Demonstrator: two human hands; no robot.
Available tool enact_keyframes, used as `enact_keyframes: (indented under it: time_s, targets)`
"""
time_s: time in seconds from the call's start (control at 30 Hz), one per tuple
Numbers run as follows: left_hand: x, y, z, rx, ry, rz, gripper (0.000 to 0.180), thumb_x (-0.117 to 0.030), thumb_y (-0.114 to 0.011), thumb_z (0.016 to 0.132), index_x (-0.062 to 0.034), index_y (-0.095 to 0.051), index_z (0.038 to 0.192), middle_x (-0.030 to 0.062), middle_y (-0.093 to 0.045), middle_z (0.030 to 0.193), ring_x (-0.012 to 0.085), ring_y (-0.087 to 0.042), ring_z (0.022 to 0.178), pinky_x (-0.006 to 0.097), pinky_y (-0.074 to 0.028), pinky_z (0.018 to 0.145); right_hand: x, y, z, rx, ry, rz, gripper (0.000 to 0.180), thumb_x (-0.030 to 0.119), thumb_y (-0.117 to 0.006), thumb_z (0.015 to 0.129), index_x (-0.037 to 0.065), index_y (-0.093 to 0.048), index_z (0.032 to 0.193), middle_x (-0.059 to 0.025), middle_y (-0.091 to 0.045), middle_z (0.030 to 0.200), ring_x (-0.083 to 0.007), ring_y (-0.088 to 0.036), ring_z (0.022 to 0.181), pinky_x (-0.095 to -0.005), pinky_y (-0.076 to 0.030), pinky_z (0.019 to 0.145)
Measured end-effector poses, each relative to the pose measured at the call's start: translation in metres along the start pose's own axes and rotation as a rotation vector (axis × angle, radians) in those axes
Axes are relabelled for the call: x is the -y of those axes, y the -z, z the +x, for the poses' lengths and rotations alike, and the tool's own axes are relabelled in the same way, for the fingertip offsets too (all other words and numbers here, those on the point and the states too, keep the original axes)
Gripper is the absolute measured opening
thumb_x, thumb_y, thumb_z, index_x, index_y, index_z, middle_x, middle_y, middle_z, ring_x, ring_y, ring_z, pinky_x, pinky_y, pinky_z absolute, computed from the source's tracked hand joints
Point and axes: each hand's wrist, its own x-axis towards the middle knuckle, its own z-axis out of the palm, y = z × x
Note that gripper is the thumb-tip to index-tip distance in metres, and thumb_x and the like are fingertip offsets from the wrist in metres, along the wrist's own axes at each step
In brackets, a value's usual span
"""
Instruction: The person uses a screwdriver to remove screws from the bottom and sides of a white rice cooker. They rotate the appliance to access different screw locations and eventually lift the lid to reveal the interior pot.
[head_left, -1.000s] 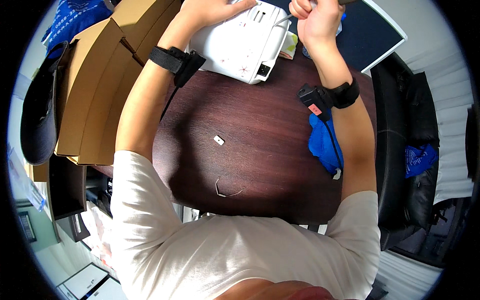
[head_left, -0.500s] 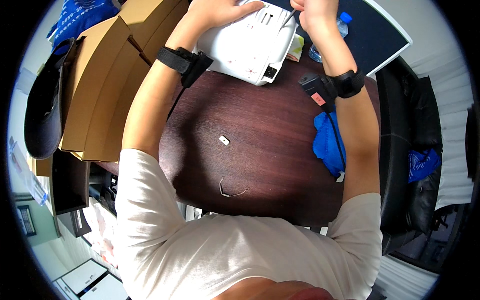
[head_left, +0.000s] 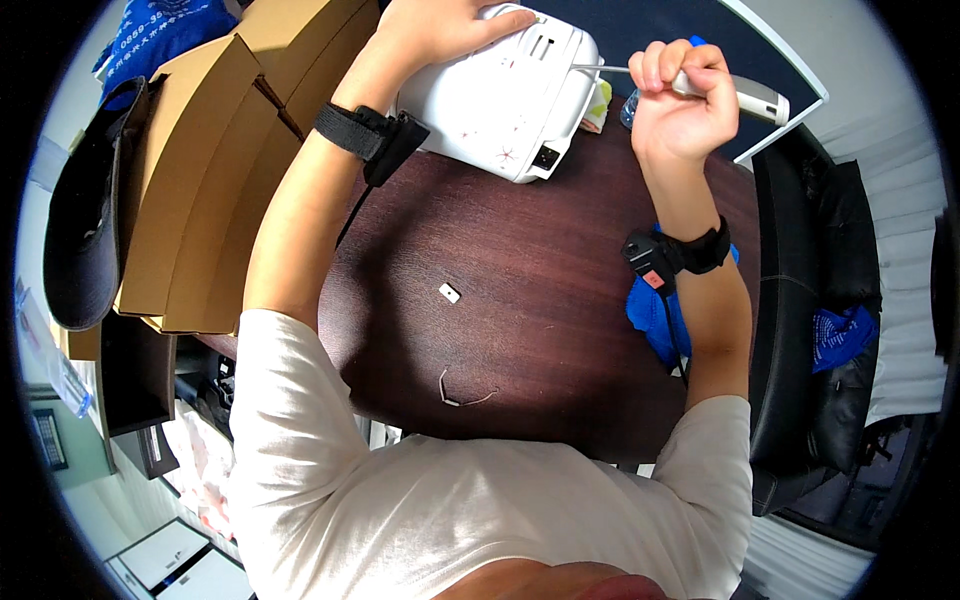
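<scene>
A white boxy appliance (head_left: 505, 105) lies on the dark wooden table (head_left: 520, 300) at the far side. My left hand (head_left: 440, 28) rests on its top left, holding it down. My right hand (head_left: 675, 100) is closed around the white handle of a screwdriver (head_left: 745, 97). The thin metal shaft of the tool points left and touches the appliance's upper right edge. Both wrists carry black straps.
Cardboard boxes (head_left: 200, 180) are stacked at the left, with a dark cap (head_left: 85, 230) on their edge. A blue cloth (head_left: 650, 315) lies under my right forearm. A small white piece (head_left: 449, 292) and a bent wire tie (head_left: 460, 395) lie on the table. A black chair (head_left: 810, 330) stands at the right.
The view has shifted, so the appliance sits lower in the picture. My right hand has drawn back to the right and now shows the screwdriver against the appliance's edge.
</scene>
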Motion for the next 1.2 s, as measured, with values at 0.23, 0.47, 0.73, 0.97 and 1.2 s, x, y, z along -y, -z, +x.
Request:
enact_keyframes:
  time_s: [0.23, 0.47, 0.73, 0.97, 1.2]
  targets:
    - [0.001, -0.001, -0.002, -0.006, 0.007, -0.01, 0.062, -0.07, -0.04, 0.092, -0.0256, -0.07, 0.122, 0.0096, -0.067, 0.123, 0.0274, -0.066, 0.109, 0.039, -0.053, 0.094, 0.004, 0.013, 0.026, -0.166, -0.203, 0.149, 0.013, 0.011, -0.049, 0.072, 0.009, -0.039, 0.063, -0.007, -0.039, 0.06, -0.0169, -0.031, 0.053, -0.0319, -0.027, 0.052]
    - [0.004, -0.002, -0.006, -0.034, 0.008, 0.037, 0.062, -0.07, -0.039, 0.092, -0.0258, -0.069, 0.123, 0.0097, -0.065, 0.127, 0.0286, -0.064, 0.114, 0.04, -0.051, 0.097, -0.017, 0.022, 0.1, -0.374, -0.766, 0.204, 0.022, 0.011, -0.047, 0.074, 0.015, -0.03, 0.06, 0.0024, -0.026, 0.053, -0.0107, -0.027, 0.04, -0.025, -0.02, 0.038]
    - [-0.004, 0.003, -0.008, -0.043, 0.002, 0.077, 0.06, -0.068, -0.04, 0.093, -0.0261, -0.069, 0.124, 0.0107, -0.064, 0.128, 0.0284, -0.063, 0.115, 0.04, -0.05, 0.098, -0.02, -0.008, 0.099, -0.164, -0.631, -0.096, 0.02, 0.013, -0.051, 0.079, 0.012, -0.037, 0.065, 0.0021, -0.033, 0.054, -0.0086, -0.028, 0.039, -0.0244, -0.02, 0.038]
    - [-0.006, 0.005, -0.007, -0.028, 0.008, 0.054, 0.062, -0.068, -0.04, 0.093, -0.0215, -0.069, 0.123, 0.0111, -0.065, 0.128, 0.0288, -0.063, 0.115, 0.039, -0.05, 0.097, -0.02, -0.063, 0.057, 0.148, -0.177, -0.623, 0.016, 0.013, -0.058, 0.083, 0.003, -0.054, 0.071, -0.0015, -0.052, 0.058, -0.0107, -0.047, 0.046, -0.0265, -0.037, 0.043]
    - [-0.008, 0.013, -0.012, -0.029, -0.002, 0.023, 0.061, -0.067, -0.043, 0.092, -0.0218, -0.069, 0.123, 0.0115, -0.064, 0.129, 0.0299, -0.063, 0.114, 0.039, -0.051, 0.097, -0.045, -0.079, 0.082, 0.262, -0.109, -1.131, 0.017, 0.013, -0.059, 0.078, -0.003, -0.06, 0.077, -0.0069, -0.057, 0.058, -0.022, -0.059, 0.055, -0.0373, -0.046, 0.054]
